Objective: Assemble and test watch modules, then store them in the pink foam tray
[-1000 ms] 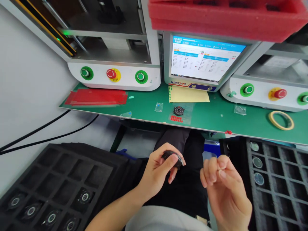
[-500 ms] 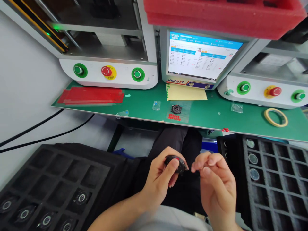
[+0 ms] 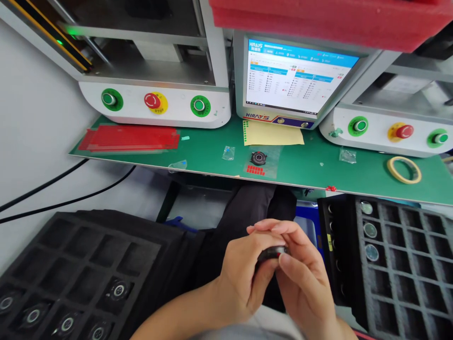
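Snugly between both hands [image 3: 242, 264] [image 3: 307, 271], watch case [image 3: 269, 253]

1 dark, red-marked watch body [image 3: 269, 254] sits edge-on in the fingers [image 3: 262, 282].

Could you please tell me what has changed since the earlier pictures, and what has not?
The right hand has moved in toward the left hand, and its thumb now touches the black watch. The left hand still holds that watch. On the green table, the second watch and tape roll stay in place.
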Action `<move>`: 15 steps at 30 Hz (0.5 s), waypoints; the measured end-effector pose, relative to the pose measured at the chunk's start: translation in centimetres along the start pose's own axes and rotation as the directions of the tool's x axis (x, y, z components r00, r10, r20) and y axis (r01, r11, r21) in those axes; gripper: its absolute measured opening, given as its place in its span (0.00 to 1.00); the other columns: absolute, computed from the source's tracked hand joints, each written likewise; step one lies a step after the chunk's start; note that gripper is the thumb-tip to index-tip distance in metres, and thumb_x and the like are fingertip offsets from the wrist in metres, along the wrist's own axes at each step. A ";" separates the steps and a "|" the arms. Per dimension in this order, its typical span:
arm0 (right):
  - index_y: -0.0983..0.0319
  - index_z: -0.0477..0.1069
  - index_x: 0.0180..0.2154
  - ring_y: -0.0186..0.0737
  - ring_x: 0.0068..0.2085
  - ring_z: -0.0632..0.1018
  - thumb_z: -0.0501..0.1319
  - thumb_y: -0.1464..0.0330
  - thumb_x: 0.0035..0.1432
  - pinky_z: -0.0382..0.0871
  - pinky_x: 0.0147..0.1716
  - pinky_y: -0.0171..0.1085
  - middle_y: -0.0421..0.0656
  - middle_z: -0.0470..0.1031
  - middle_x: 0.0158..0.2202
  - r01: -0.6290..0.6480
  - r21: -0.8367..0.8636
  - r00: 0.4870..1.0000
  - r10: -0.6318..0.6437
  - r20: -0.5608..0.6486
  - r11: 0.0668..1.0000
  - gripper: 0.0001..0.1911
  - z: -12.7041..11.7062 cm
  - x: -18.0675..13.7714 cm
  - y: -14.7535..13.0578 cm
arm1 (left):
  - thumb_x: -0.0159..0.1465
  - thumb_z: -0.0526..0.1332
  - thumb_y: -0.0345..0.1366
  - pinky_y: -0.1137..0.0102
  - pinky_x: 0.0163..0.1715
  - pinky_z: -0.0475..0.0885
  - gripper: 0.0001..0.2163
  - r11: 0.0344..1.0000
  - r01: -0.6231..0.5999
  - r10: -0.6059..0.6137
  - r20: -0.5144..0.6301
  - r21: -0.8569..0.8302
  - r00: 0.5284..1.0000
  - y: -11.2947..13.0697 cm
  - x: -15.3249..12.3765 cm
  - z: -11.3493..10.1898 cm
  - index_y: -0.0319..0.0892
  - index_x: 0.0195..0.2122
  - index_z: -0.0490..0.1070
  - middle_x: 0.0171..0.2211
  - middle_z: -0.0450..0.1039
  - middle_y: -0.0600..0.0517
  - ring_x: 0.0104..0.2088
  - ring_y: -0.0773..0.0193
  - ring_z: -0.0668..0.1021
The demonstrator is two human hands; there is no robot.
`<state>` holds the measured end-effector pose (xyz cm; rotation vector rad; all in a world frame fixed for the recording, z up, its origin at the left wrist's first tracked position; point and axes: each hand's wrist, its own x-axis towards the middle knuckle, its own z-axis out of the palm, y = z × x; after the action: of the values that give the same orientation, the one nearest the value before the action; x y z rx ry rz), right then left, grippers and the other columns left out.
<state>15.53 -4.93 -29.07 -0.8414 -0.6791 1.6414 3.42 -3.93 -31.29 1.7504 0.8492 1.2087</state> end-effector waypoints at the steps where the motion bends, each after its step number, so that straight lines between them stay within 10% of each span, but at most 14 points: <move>1: 0.54 0.75 0.42 0.42 0.51 0.78 0.64 0.66 0.58 0.72 0.51 0.38 0.41 0.78 0.46 0.000 0.012 1.000 0.000 -0.009 1.000 0.09 0.1 0.0 0.0 | 0.67 0.52 0.27 0.69 0.40 0.73 0.16 0.999 -0.019 0.020 -0.008 0.035 1.000 -0.1 -0.1 0.1 0.45 0.55 0.64 0.41 0.77 0.48 0.39 0.61 0.79; 11: 0.53 0.76 0.39 0.34 0.41 0.79 0.66 0.67 0.55 0.65 0.61 0.45 0.37 0.80 0.37 0.112 0.104 0.989 -0.100 -0.110 0.988 0.08 1.3 -0.2 0.8 | 0.66 0.56 0.32 0.64 0.35 0.75 0.25 0.948 -0.179 0.192 -0.021 0.261 0.981 -1.1 -1.0 0.0 0.47 0.65 0.58 0.45 0.80 0.45 0.36 0.54 0.82; 15: 0.52 0.75 0.42 0.38 0.46 0.78 0.63 0.66 0.59 0.67 0.59 0.46 0.39 0.79 0.41 0.162 0.002 0.986 -0.162 -0.047 0.987 0.08 0.6 -1.1 0.8 | 0.67 0.55 0.32 0.64 0.36 0.75 0.21 0.979 -0.172 0.171 0.019 0.110 0.985 -0.6 -0.7 -0.1 0.47 0.62 0.61 0.43 0.79 0.45 0.37 0.54 0.81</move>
<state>14.73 -6.19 -29.20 -0.7971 -0.6917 1.4729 3.10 -4.26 -32.13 1.9516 0.7860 1.2842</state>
